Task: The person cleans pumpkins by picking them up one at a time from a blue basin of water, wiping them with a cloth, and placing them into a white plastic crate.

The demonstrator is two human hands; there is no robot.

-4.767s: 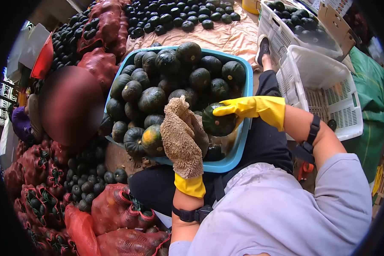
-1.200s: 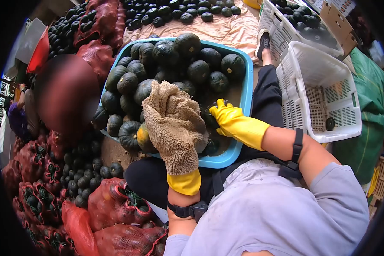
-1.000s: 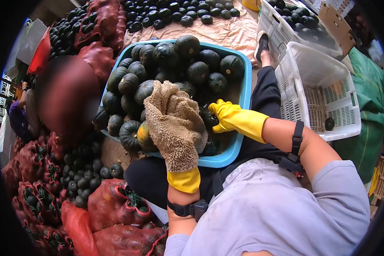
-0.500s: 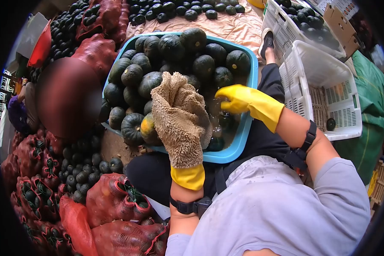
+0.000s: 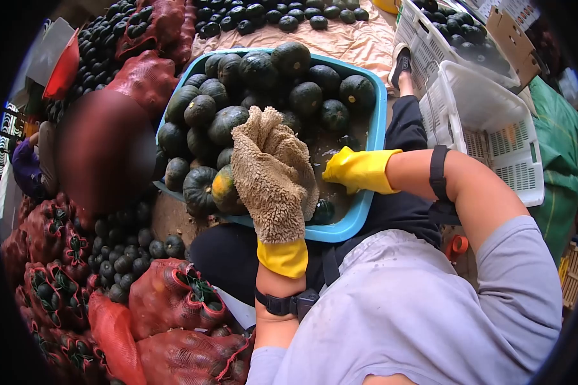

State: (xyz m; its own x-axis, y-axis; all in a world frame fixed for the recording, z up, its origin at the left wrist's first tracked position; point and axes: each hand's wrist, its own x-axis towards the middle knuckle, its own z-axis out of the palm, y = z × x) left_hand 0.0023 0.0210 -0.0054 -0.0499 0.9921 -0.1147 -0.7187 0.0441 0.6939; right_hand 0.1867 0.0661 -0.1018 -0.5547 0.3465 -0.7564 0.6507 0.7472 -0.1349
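My left hand, its yellow glove cuff [image 5: 282,258] showing, is covered by a brown fluffy towel [image 5: 273,176]. The towel hides its fingers and hangs over the near part of a blue tub [image 5: 377,122]. Dark green pumpkins [image 5: 228,125] are heaped in the tub's far and left parts, one with an orange patch [image 5: 225,189] beside the towel. My right hand [image 5: 356,170], in a yellow rubber glove, is low over the murky water at the tub's right side. Its fingers point down and cannot be made out. A partly sunken pumpkin [image 5: 324,212] lies below it.
White plastic crates [image 5: 488,122] stand right of the tub, the farther one holding pumpkins. Red mesh sacks [image 5: 173,295] and loose pumpkins [image 5: 125,260] lie at left. More pumpkins [image 5: 289,22] sit on a pale sheet behind. A person in purple [image 5: 29,167] is at far left.
My right hand has moved down and slightly toward me at the water, its elbow swinging outward. Submerged pumpkins near it show differently. The towel-covered left hand has barely moved.
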